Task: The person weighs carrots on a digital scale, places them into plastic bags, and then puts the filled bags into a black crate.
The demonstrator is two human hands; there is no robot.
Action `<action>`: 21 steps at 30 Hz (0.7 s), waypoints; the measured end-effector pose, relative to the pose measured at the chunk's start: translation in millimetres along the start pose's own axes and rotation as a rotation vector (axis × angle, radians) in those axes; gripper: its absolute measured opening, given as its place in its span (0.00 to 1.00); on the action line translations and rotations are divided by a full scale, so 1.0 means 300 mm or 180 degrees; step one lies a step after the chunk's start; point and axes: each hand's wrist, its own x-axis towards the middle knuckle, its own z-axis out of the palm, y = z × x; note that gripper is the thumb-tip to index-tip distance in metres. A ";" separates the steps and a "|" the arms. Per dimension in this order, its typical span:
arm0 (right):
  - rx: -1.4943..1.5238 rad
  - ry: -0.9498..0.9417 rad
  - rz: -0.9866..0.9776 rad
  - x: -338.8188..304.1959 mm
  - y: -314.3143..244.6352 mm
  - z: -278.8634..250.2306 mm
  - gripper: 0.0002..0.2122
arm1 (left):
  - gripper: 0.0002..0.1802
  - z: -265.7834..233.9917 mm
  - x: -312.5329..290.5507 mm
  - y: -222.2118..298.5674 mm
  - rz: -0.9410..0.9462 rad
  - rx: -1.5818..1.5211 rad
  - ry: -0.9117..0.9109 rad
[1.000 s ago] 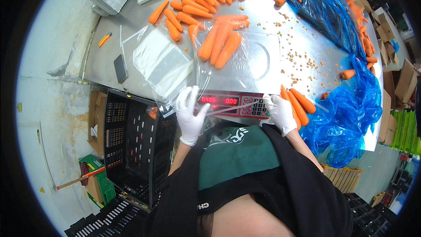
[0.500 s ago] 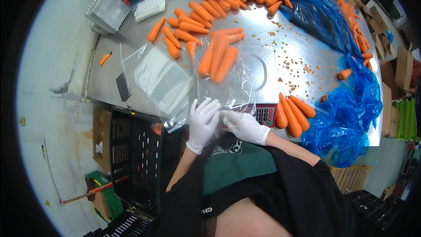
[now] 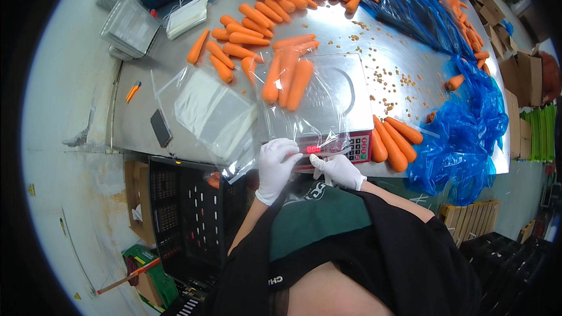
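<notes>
Shiny metal tops the table (image 3: pixel 134 123). By its near edge sits a scale (image 3: pixel 358 105), and on that lies a clear bag (image 3: pixel 319 118) with carrots (image 3: pixel 300 85) inside. Left hand (image 3: pixel 275 171) and right hand (image 3: pixel 339 171) pinch the bag's near end, fingers closed on it. Loose carrots (image 3: pixel 395 146) lie just right.

Bright, cool light fills the scene, with white glare on the steel table (image 3: pixel 404 47) and glints across the clear bag (image 3: pixel 319 118). Upper-right carrots (image 3: pixel 453 3) look smeared; straight edges bow toward the black rim.
</notes>
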 end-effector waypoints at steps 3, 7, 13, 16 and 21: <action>0.2203 -0.0181 -0.0498 0.092 0.099 0.036 0.18 | 0.08 0.000 0.005 -0.018 -0.0120 -0.0277 -0.0101; 0.2819 0.0396 -0.0703 0.107 0.126 0.037 0.12 | 0.07 -0.023 0.018 -0.036 -0.0555 -0.1292 -0.0227; -0.0655 0.0732 -0.0416 -0.075 0.084 0.013 0.22 | 0.07 -0.046 0.049 0.001 0.0314 -0.0334 0.0433; -0.0513 0.0888 -0.1277 -0.170 -0.011 0.061 0.18 | 0.09 -0.037 0.054 0.006 0.0795 -0.0089 0.0477; -0.1463 0.1509 -0.1443 -0.035 -0.091 0.099 0.13 | 0.12 -0.041 0.050 0.018 0.1094 -0.0214 0.0680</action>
